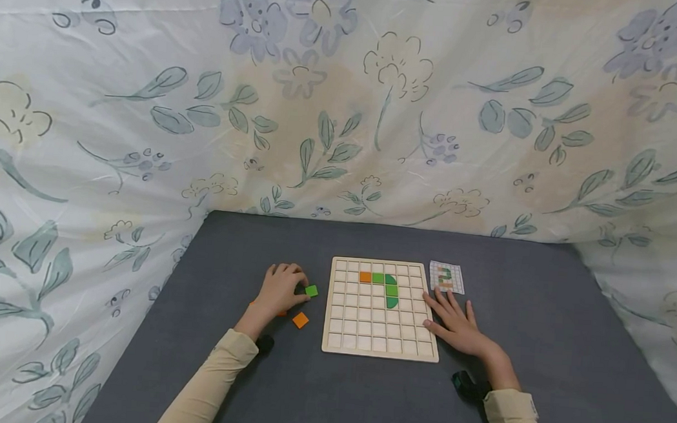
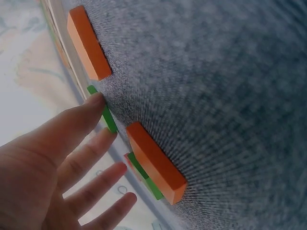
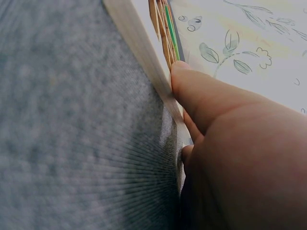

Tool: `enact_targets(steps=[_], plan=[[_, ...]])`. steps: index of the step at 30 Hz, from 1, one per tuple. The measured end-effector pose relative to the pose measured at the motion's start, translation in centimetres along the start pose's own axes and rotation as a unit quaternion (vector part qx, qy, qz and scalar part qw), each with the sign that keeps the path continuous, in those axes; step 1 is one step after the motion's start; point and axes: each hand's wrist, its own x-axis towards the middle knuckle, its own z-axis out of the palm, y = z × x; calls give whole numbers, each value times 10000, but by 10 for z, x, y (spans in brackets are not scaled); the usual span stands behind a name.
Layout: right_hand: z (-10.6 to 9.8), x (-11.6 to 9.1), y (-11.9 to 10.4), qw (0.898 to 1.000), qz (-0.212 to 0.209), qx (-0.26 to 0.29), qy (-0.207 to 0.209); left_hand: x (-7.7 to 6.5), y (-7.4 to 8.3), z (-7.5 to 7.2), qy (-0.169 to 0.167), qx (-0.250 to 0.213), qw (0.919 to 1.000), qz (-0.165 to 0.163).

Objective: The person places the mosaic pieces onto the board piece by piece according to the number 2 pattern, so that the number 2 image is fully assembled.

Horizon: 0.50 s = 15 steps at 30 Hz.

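Note:
My left hand (image 1: 279,290) pinches a green square tile (image 1: 311,291) between thumb and index finger, just left of the wooden grid board (image 1: 352,329). In the left wrist view, the green tile (image 2: 109,119) shows on edge between those fingertips. An orange tile (image 1: 300,320) lies near the thumb, and others are partly hidden under the hand. My right hand (image 1: 458,325) rests with spread fingers at the board's right edge; the right wrist view shows the thumb (image 3: 192,84) against the rim. On the board, an orange square (image 1: 365,277) adjoins several green pieces (image 1: 392,290).
A small printed card (image 1: 455,280) with a coloured grid pattern lies at the board's upper right. Dark grey cloth (image 1: 373,401) covers the table. Floral fabric (image 1: 333,107) hangs behind and at both sides.

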Motion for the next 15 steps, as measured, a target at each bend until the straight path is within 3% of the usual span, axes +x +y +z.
enact_targets(steps=[15], plan=[[-1,-1,-2,10000,-9,-4,-9,2,7,-2,89,62,9999,130]])
